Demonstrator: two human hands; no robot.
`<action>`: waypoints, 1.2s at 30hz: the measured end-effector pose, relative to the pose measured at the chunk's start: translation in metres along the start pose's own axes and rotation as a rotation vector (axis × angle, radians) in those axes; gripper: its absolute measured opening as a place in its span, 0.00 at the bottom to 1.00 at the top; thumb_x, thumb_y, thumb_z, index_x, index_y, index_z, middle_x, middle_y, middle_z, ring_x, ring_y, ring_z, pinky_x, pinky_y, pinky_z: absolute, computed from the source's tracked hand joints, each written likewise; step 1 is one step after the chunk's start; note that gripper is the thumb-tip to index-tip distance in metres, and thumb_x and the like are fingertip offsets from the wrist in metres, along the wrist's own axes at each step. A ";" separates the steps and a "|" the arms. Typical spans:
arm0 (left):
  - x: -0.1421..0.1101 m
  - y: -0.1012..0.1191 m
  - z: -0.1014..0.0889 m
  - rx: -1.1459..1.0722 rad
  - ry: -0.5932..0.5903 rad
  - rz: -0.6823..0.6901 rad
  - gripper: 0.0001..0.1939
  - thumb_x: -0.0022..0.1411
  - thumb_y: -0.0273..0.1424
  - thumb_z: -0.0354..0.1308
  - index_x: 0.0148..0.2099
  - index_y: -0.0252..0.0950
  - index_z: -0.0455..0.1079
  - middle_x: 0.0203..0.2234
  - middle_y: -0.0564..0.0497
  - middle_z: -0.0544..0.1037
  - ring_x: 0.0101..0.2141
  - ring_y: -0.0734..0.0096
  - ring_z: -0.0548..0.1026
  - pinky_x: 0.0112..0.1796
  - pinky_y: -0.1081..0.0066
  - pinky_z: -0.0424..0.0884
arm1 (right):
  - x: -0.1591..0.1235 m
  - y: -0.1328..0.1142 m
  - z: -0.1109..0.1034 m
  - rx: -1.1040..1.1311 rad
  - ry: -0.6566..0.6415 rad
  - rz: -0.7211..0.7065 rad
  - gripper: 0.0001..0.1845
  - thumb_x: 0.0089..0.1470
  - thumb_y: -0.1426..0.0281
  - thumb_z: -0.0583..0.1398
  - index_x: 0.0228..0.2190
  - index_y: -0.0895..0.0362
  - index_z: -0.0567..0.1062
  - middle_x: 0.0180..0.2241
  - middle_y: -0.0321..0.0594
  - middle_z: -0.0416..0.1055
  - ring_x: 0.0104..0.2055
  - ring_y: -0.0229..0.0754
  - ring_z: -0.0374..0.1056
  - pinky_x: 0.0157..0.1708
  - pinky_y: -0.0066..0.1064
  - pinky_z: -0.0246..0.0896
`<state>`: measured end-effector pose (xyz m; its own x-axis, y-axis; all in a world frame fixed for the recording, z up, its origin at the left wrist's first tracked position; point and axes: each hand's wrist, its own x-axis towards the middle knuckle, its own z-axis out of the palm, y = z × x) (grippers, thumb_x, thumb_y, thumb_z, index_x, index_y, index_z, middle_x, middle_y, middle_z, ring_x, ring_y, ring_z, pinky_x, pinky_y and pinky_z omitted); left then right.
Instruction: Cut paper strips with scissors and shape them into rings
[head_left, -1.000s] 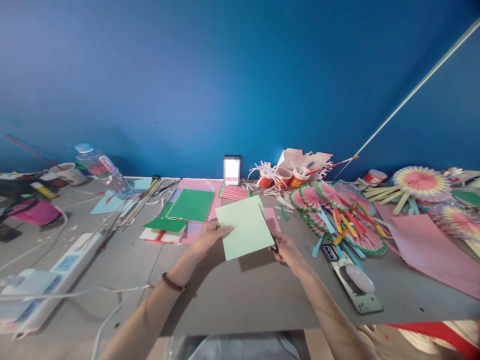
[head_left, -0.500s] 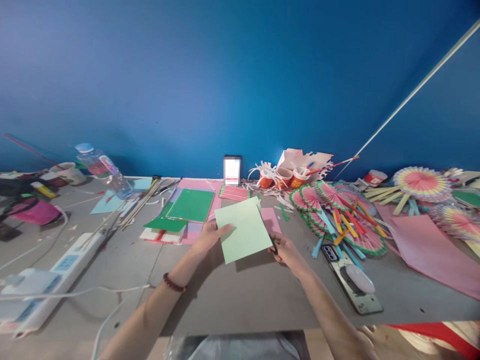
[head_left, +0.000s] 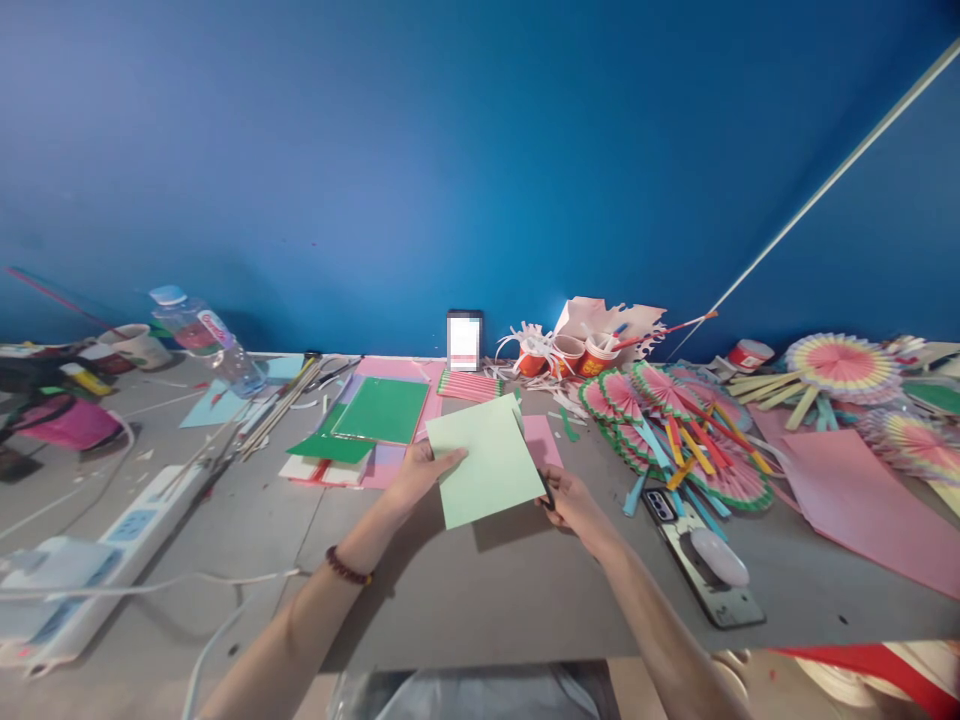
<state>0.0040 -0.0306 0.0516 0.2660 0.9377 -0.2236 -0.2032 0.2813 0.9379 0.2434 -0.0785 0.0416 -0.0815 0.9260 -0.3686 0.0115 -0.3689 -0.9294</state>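
Observation:
A pale green sheet of paper [head_left: 487,462] is held up above the table, tilted a little. My left hand [head_left: 421,474] pinches its left edge, thumb on top and fingers underneath. At the sheet's lower right corner, my right hand [head_left: 571,508] is closed around the black handles of what look like scissors [head_left: 549,492]. Their blades are hidden by the paper. A pink sheet [head_left: 541,440] lies on the table behind the green one.
Green paper packs [head_left: 382,410] lie behind my left hand. Pink folded paper fans [head_left: 675,430], a phone [head_left: 705,570] and pink sheets [head_left: 870,500] are on the right. A power strip [head_left: 127,560] with cables, a bottle [head_left: 210,335] and sticks stand or lie at left. Paper cups [head_left: 600,355] hold scraps.
The pale green sheet has shifted very slightly left and down at its left edge. Both hands keep nearly the same places and grips.

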 end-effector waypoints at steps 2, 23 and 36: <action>0.000 0.000 0.000 -0.002 -0.011 -0.002 0.22 0.44 0.40 0.70 0.40 0.32 0.76 0.36 0.42 0.81 0.35 0.54 0.79 0.39 0.60 0.74 | 0.001 0.001 -0.001 0.003 -0.003 -0.015 0.18 0.41 0.56 0.64 0.28 0.57 0.69 0.17 0.27 0.61 0.13 0.24 0.44 0.14 0.22 0.33; -0.003 0.001 0.000 0.119 -0.110 0.004 0.21 0.48 0.41 0.68 0.40 0.30 0.77 0.36 0.41 0.81 0.37 0.54 0.79 0.41 0.59 0.74 | -0.003 -0.003 0.000 0.078 -0.039 -0.053 0.22 0.39 0.55 0.68 0.27 0.57 0.68 0.15 0.24 0.53 0.14 0.25 0.42 0.15 0.24 0.31; -0.004 0.002 0.002 0.140 -0.109 -0.006 0.21 0.47 0.41 0.68 0.39 0.30 0.77 0.36 0.40 0.81 0.36 0.55 0.79 0.39 0.61 0.75 | -0.005 -0.006 0.003 0.096 0.016 -0.033 0.24 0.37 0.53 0.68 0.27 0.58 0.68 0.15 0.24 0.53 0.15 0.26 0.41 0.16 0.24 0.31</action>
<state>0.0044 -0.0343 0.0547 0.3693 0.9061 -0.2065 -0.0699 0.2486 0.9661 0.2409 -0.0812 0.0492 -0.0642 0.9387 -0.3386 -0.0866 -0.3433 -0.9352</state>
